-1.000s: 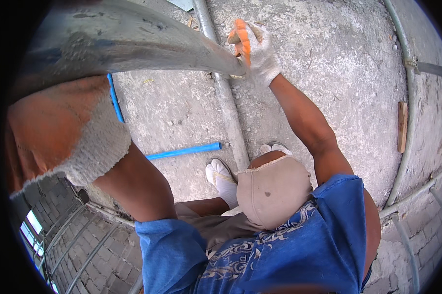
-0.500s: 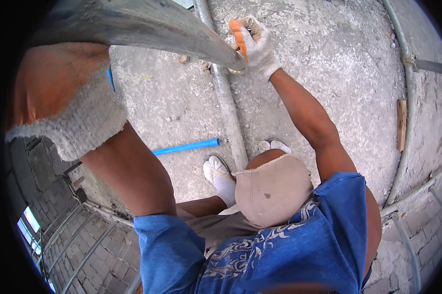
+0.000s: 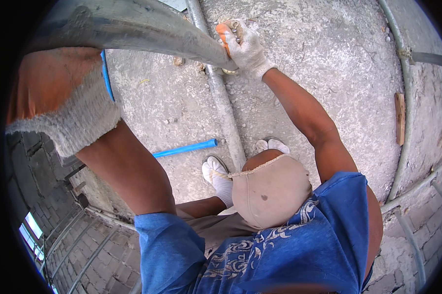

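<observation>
A thick grey metal pipe (image 3: 147, 29) slants from the upper left down to the middle of the view, close to my head. My left hand (image 3: 59, 88), in a white knit glove with an orange coating, presses up against the pipe and grips it; the pipe and the view's dark rim hide the fingertips. By the pipe's lower end, my right hand (image 3: 245, 51), gloved the same way, has its fingers curled around a small metal piece (image 3: 236, 35) that is mostly covered. Its thumb side touches or nearly touches the pipe's end.
Another grey pipe (image 3: 225, 110) lies along the rough concrete floor (image 3: 304, 54) between my feet. A blue tube (image 3: 186, 148) rests left of my left foot. Metal rails (image 3: 409, 98) and a short wooden piece (image 3: 400, 119) line the right side. Block paving (image 3: 103, 255) shows at lower left.
My right hand has shifted slightly left and stays curled. The pipe's lower end has moved a little left with it. My left hand keeps its place at the pipe.
</observation>
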Tool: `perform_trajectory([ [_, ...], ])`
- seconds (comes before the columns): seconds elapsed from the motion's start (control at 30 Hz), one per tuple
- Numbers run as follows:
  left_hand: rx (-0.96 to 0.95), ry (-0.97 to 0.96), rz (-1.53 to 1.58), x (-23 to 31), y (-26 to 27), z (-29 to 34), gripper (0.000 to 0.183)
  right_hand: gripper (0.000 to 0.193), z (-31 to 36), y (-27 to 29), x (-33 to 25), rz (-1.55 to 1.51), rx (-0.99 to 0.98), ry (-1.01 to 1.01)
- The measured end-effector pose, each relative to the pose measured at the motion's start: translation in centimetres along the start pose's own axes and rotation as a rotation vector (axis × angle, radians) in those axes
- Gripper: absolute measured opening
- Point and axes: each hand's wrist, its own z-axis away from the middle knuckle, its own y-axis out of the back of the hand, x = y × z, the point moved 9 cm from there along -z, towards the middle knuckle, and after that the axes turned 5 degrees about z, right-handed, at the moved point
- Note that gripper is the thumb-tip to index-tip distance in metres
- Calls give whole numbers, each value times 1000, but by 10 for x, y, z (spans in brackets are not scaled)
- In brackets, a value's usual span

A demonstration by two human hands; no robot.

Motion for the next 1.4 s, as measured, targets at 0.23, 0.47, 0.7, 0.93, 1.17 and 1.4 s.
perform_trajectory([
  [0.23,-11,12,9,-5,-4,3,100,31,-31,40,-2,-123,242,-36],
  [0.47,-13,8,20,-7,0,3,107,34,-34,40,7,833,209,159],
  [0.7,25,33,8,-5,20,10,114,40,-78,4,144,-60,120,-709],
  [0.93,35,49,-23,-5,34,19,121,25,-105,-35,188,-50,91,-629],
  [1.17,19,68,-74,-32,34,20,128,27,-90,-46,182,-169,57,-793],
  [1.4,38,125,-66,-46,26,29,127,32,-92,-62,149,-153,-28,-896],
])
